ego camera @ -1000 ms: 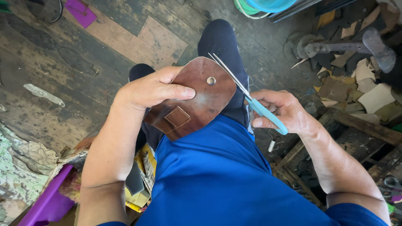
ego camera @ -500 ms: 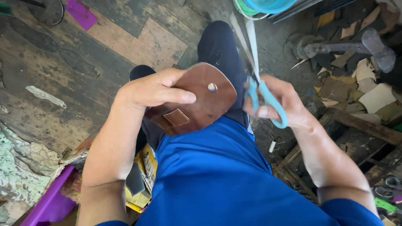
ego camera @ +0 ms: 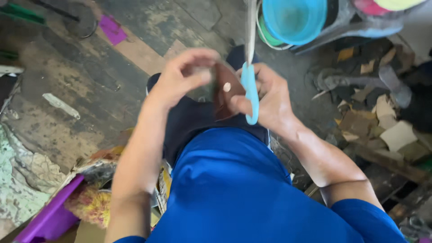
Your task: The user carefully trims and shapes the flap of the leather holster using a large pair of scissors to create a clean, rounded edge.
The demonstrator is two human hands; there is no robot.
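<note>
A brown leather piece (ego camera: 223, 92) with a round metal snap is held up over my knees, turned nearly edge-on. My left hand (ego camera: 184, 74) grips its left side with the fingers curled over the top. My right hand (ego camera: 269, 101) holds scissors (ego camera: 250, 85) with light blue handles. Their blades point straight up and away from me, beside the right edge of the leather. The picture is blurred by motion. I wear a blue shirt and dark trousers.
A blue bucket (ego camera: 294, 18) stands at the top. Leather scraps and a metal stand (ego camera: 360, 83) lie at the right. A purple box (ego camera: 51, 216) and clutter sit at the lower left. A worn wooden floor (ego camera: 67, 81) spreads to the left.
The leather piece has turned from lying flat to nearly edge-on. The scissors have swung from pointing left across it to pointing straight up. Both hands have come closer together.
</note>
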